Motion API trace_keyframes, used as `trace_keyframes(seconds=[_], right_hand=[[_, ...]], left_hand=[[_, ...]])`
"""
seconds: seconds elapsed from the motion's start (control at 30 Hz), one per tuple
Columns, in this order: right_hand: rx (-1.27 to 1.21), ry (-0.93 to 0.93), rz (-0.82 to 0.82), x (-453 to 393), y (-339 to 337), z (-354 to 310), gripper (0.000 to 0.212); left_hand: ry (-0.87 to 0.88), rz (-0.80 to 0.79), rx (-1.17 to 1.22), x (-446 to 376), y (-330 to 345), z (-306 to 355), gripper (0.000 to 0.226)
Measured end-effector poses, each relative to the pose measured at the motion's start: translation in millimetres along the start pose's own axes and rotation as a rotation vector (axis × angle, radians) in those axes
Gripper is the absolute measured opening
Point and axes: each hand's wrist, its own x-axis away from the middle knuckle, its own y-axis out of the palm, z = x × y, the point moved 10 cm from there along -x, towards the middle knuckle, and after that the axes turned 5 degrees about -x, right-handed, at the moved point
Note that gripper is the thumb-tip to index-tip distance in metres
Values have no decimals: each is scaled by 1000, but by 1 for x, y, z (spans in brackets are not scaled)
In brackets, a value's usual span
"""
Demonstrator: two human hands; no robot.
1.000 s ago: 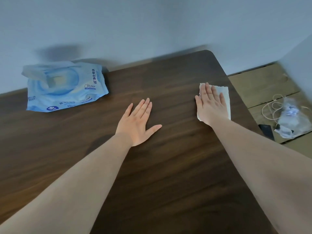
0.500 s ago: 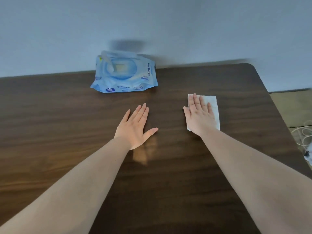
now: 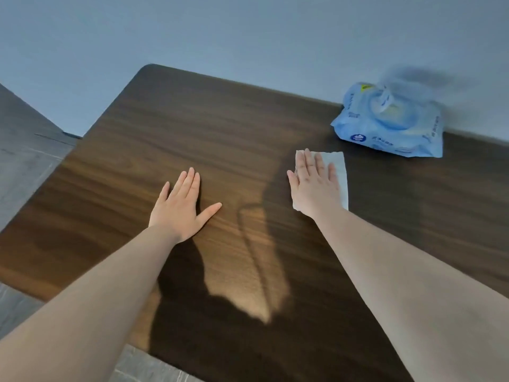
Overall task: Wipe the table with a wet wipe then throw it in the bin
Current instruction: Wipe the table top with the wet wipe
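A white wet wipe (image 3: 340, 175) lies flat on the dark wooden table (image 3: 192, 125), right of centre. My right hand (image 3: 314, 187) presses down on it with the palm flat and the fingers together, so only the wipe's right strip and top edge show. To the left, my left hand (image 3: 181, 208) rests flat on the bare wood, fingers apart, holding nothing. A shiny streak on the wood runs between and below the two hands. No bin is in view.
A blue pack of wet wipes (image 3: 391, 122) lies at the back right against the pale wall, its flap raised. The table's rounded back-left corner (image 3: 150, 68) and left edge border grey floor (image 3: 24, 153).
My right hand has slid the wipe leftward across the table, from near the right edge toward the middle. The view has swung left, so the pack now appears on the right. My left hand stays flat.
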Motion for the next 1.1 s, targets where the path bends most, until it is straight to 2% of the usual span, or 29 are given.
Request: trace_keyframes(seconds=[0.2,0.4,0.67,0.9,1.1], right_hand=[[5,-131,16,-42,14,-98,58],[-2,-263,24,-90,20,-192,58],[23,-459,12,-128,32,-314,58],[81,-606,-37,-137,43,-372,57],[114,-660,-40,-135,43,-376,56]], left_hand=[[-59,37,45,-6,11,-63,99],[-56,101,47,-10,10,-69,99],[-44,71,139,-15,8,-72,99],[-23,47,143,-17,10,-70,98],[-25,52,137,-17,10,-69,95]])
